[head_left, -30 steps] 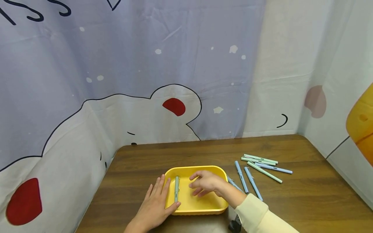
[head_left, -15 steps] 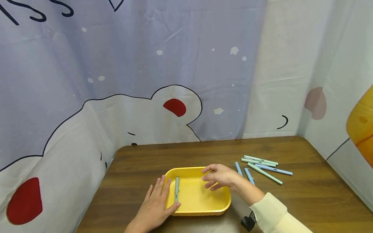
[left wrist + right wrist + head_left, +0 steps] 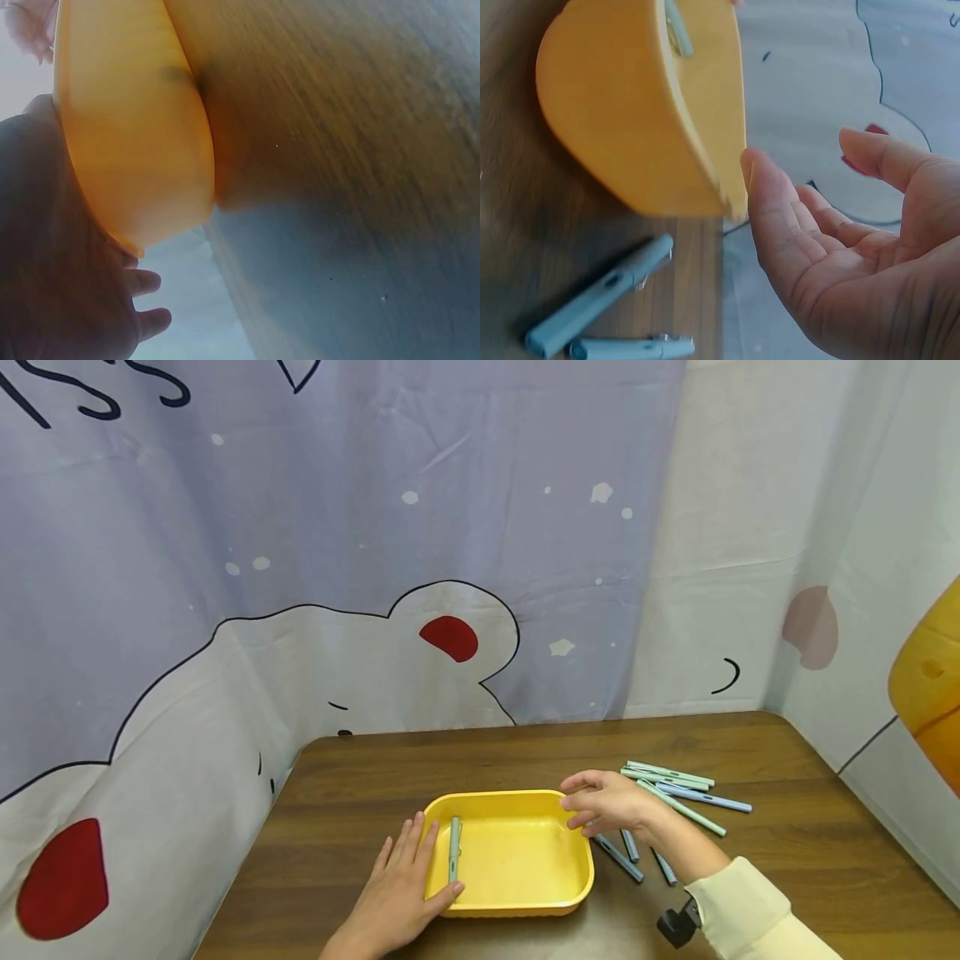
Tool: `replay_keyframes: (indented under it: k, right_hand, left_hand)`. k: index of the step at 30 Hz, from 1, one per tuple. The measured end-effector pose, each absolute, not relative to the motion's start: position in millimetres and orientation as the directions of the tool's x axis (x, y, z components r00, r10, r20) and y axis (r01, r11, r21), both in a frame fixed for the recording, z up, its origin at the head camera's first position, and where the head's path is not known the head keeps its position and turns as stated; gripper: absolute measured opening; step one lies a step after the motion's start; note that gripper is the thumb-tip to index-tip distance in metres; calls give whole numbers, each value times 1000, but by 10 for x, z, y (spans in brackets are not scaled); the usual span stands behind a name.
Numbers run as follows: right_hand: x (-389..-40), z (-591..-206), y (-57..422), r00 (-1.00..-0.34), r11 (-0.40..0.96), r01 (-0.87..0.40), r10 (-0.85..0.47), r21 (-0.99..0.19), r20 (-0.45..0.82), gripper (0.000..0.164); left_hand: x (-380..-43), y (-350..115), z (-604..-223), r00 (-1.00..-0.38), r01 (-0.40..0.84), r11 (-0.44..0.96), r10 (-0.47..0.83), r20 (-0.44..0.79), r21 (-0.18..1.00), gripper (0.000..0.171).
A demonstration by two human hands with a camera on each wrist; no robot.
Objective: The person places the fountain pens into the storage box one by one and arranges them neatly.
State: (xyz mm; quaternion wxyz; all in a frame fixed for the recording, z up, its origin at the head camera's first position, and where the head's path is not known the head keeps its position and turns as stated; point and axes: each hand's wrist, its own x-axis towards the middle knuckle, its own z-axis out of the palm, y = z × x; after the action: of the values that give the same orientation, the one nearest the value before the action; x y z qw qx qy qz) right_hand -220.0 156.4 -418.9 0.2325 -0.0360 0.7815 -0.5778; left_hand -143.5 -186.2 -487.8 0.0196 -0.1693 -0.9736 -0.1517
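A yellow plastic tray (image 3: 525, 864) stands on the table, with one green pen (image 3: 454, 850) lying lengthwise near its left wall. My left hand (image 3: 401, 881) rests with extended fingers along the tray's left rim; the left wrist view shows the palm against the tray's outer wall (image 3: 139, 127). Over the far right corner is my right hand (image 3: 613, 802), fingers loosely bent and holding nothing. Below it lie several blue pens (image 3: 618, 860), partly covered by the hand and forearm. Two of these show in the right wrist view, a slanted blue pen (image 3: 600, 296) being the nearer to the tray.
Farther right, several green pens (image 3: 701, 814) lie in a loose pile with a blue pen (image 3: 716, 797) among them. Behind the wooden table (image 3: 360, 777) hangs a printed curtain (image 3: 337, 527). A small black device (image 3: 677, 925) sits at the right wrist.
My right hand has moved right, from above the tray's middle to its far right corner, fingers still apart. The left hand and the green pen in the tray have stayed put.
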Motion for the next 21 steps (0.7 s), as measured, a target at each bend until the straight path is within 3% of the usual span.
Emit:
replay_keyframes:
  k: [11, 21]
  right_hand:
    - [-2191, -4254, 1941, -916, 311, 222, -259, -924, -307, 60]
    - [-2162, -4338, 2266, -931, 382, 203, -209, -901, -299, 65]
  left_hand:
    - [-1436, -1867, -4888, -943, 333, 898, 318, 97, 289, 92]
    - [-1431, -1868, -4904, -942, 335, 895, 316, 113, 295, 91]
